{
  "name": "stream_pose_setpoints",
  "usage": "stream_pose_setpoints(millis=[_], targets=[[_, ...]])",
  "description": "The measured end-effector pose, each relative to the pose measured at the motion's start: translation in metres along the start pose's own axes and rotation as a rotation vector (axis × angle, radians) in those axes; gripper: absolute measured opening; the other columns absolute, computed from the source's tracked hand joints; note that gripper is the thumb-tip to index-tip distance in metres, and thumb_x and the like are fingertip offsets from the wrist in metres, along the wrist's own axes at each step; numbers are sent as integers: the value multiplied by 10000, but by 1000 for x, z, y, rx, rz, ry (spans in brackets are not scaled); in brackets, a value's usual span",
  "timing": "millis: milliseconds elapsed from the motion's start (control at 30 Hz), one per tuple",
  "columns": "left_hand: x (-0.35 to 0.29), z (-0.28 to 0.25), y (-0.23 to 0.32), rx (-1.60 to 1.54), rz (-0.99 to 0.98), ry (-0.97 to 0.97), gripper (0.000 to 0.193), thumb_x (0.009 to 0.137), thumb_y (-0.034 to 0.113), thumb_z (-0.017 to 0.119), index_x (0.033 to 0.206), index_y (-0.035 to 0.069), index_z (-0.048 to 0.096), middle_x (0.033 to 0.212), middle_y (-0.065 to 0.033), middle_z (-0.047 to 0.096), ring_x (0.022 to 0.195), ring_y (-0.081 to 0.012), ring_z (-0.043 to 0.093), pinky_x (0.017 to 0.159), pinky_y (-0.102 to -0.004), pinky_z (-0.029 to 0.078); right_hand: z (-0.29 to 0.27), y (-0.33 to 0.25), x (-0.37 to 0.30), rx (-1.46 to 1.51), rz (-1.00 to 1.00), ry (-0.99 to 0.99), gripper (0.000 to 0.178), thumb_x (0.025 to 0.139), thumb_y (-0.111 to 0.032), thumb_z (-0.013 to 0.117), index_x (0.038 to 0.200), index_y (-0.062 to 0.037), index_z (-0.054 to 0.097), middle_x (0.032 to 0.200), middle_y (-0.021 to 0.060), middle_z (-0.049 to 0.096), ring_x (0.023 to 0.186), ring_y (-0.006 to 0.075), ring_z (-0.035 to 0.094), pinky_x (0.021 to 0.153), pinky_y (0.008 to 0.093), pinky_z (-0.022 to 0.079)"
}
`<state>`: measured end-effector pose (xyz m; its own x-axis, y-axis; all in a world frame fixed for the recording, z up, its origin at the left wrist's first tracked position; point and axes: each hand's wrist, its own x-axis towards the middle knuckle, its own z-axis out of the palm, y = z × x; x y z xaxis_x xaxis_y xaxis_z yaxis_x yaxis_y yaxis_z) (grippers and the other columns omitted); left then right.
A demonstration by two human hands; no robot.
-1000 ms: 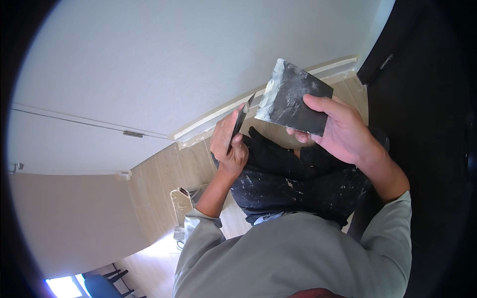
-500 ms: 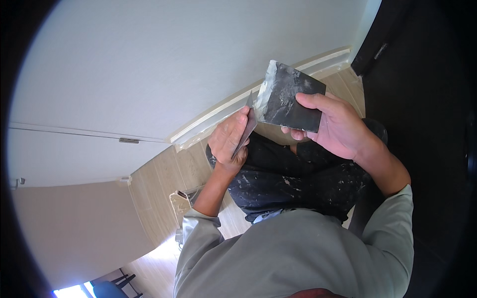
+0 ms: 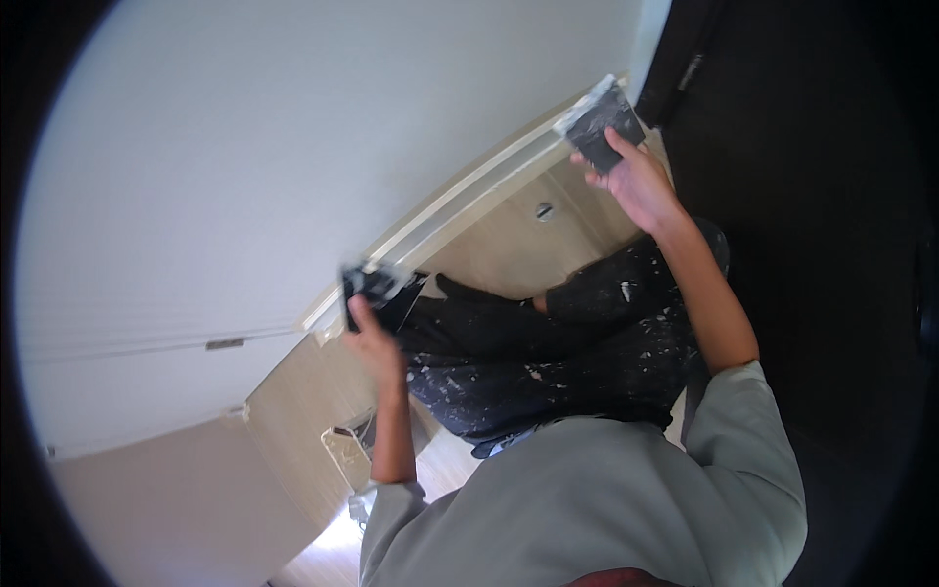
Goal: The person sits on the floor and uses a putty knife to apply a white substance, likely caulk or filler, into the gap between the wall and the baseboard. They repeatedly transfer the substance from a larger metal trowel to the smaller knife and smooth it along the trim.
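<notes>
My right hand (image 3: 638,186) grips a dark, flat putty scraper (image 3: 603,125), its thumb on the upper face. White putty lines the scraper's far edge, which lies over the baseboard (image 3: 479,181) near the dark door frame; whether it touches is unclear. My left hand (image 3: 372,344), smeared by motion, is closed on a second dark putty scraper (image 3: 396,305). Grey-white putty covers part of that blade, beside the left stretch of the baseboard. My legs in paint-spotted black trousers (image 3: 538,362) are between the two arms.
A white wall (image 3: 323,147) rises behind the baseboard. On the right stands a dark door (image 3: 802,245). A small round metal piece (image 3: 544,211) sits on the wood-look floor (image 3: 293,411). An open, putty-stained container (image 3: 344,455) stands left of my left forearm.
My hands have moved apart. The right scraper went farther away to the baseboard; the left one came lower and left, its putty-smeared face turned into view.
</notes>
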<state>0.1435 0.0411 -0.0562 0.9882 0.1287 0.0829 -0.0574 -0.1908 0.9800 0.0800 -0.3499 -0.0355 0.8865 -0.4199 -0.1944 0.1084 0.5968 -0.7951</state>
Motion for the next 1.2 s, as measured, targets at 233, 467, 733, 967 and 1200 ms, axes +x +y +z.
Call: stream_pose_setpoints(millis=[233,467,733,967,1200], targets=[[-8,-42,-52,-464,-227,105,549,1018,407,500,1333,-42,486,1258,-136,591,1100,-226,608,949,-389,502,-167,44,158,-972,-292,761,323,974,-153,503,1152,103,585,1089,246,638,1010,358,640,870,435,511],[-7,-30,-66,-325,-167,333,520,1010,366,536,1210,-113,562,1102,-153,633,924,-192,642,831,-343,544,-191,68,212,-1296,-564,829,329,934,-82,505,1200,87,598,1126,273,607,1092,416,579,957,453,454],[-16,-25,-61,-126,-258,371,410,1021,150,424,1395,-7,484,1257,-152,524,1079,-196,560,963,-340,465,-200,94,243,-1276,-701,877,370,930,-42,499,1286,42,557,1209,238,561,1098,394,574,952,423,464],[-20,-48,-95,109,-113,363,498,925,104,416,1412,2,415,1255,-209,511,1114,-253,547,989,-373,445,-218,103,235,-1385,-762,814,624,787,67,569,1397,-24,478,1371,170,496,1233,365,482,1028,436,401],[-16,-61,-109,419,103,235,578,935,30,313,1508,84,358,1197,-312,498,1010,-387,562,936,-444,433,-224,99,212,-1654,-602,808,796,725,79,614,1465,-135,416,1436,49,459,1263,300,431,1076,438,320]])
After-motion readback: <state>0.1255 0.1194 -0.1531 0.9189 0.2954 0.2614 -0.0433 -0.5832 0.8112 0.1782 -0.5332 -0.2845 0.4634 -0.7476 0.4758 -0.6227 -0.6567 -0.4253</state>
